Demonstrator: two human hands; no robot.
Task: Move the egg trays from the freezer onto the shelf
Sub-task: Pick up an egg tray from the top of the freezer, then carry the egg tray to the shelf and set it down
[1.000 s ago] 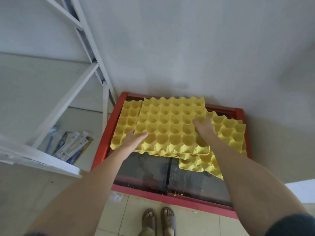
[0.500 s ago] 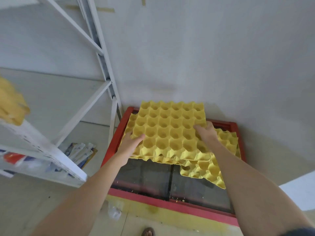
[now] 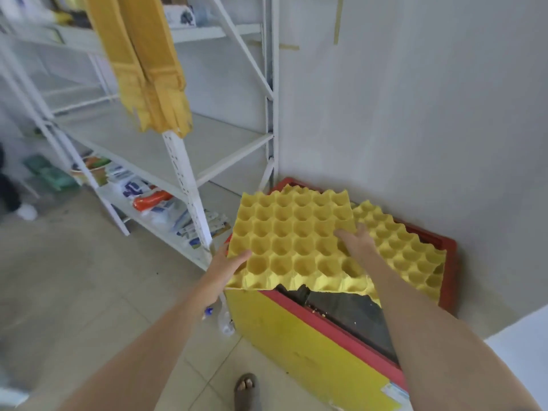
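Note:
I hold a yellow egg tray [image 3: 292, 238] lifted above the left end of the freezer [image 3: 311, 330], a yellow chest with a red rim and dark glass lid. My left hand [image 3: 228, 264] grips the tray's near left corner. My right hand [image 3: 357, 241] grips its right edge. More yellow egg trays [image 3: 406, 253] lie on the freezer lid to the right. The white metal shelf [image 3: 166, 149] stands to the left, and a stack of yellow egg trays [image 3: 148, 63] rests on an upper level.
A bare shelf board sits at mid height. The bottom shelf holds packets and an orange pack [image 3: 149, 200]. A white upright post [image 3: 186, 185] stands between me and the shelf. A plastic bottle [image 3: 222, 318] lies on the tiled floor by the freezer. My sandalled foot [image 3: 247, 390] is below.
The tray has come up off the pile on the freezer and moved left, both hands still gripping it. My view has swung left, bringing the shelf and its stacked trays into sight.

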